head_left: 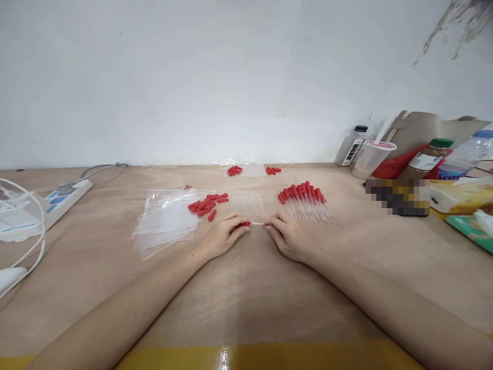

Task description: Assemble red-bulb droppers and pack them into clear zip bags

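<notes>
My left hand [224,234] pinches a red rubber bulb [242,224] at mid-table. My right hand [287,235] pinches the other end of a thin clear glass tube [257,223] that runs between the two hands. Just beyond them lies a row of clear tubes [247,204]. A loose heap of red bulbs [206,204] sits to the left of it. To the right lies a fan of assembled droppers [306,201] with red bulbs on clear tubes.
Clear zip bags [165,221] are stacked at the left. More bulbs and tubes [252,170] lie near the wall. A white power strip [57,200] and cables are far left. Bottles, a plastic cup [373,156] and packets crowd the right.
</notes>
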### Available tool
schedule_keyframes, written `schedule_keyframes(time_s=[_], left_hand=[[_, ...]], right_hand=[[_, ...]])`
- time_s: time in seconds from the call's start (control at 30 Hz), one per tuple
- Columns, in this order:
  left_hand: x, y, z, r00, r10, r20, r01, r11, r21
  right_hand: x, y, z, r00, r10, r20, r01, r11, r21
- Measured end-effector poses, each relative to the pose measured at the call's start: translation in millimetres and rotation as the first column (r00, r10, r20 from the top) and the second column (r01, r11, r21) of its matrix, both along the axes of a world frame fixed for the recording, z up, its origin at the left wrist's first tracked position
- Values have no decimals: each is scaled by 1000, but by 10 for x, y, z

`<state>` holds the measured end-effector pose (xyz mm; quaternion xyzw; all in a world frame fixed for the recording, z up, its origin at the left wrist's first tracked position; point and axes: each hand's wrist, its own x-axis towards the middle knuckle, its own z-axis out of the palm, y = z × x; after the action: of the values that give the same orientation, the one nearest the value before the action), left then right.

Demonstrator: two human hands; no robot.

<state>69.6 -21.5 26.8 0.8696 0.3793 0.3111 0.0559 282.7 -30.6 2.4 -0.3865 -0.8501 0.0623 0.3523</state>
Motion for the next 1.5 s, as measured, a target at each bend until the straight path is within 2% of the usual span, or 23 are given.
schedule_keyframes(time_s=[0.3,0.47,0.57,0.8,0.97,1.3,1.4,1.5], left_hand=[[-13,3,-5,996,-86,2,86,995,-41],[-29,14,-31,983,-178,-51,173,980,-100],[-27,16,-43,978,-189,-85,179,977,-115],[-20,1,-52,986,-125,-109,120,991,-54],[-15,1,-71,972,-199,-124,194,980,-54],[-32,14,-90,956,-256,-147,261,965,19],[-50,-1,-54,968,-180,-176,205,969,137],[-96,-3,-34,976,63,-208,1,955,296]], right_hand=[[1,54,22,998,11,62,-12,1000,2],[35,106,53,984,15,175,-19,1000,21],[30,92,61,974,-11,226,0,999,50],[-27,-9,67,969,-58,239,34,994,104],[-51,-23,86,971,-11,241,-11,996,90],[-127,-21,56,977,36,212,-57,994,96],[-120,-51,139,974,-29,224,-14,982,187],[-21,-16,286,962,-198,187,151,960,237]])
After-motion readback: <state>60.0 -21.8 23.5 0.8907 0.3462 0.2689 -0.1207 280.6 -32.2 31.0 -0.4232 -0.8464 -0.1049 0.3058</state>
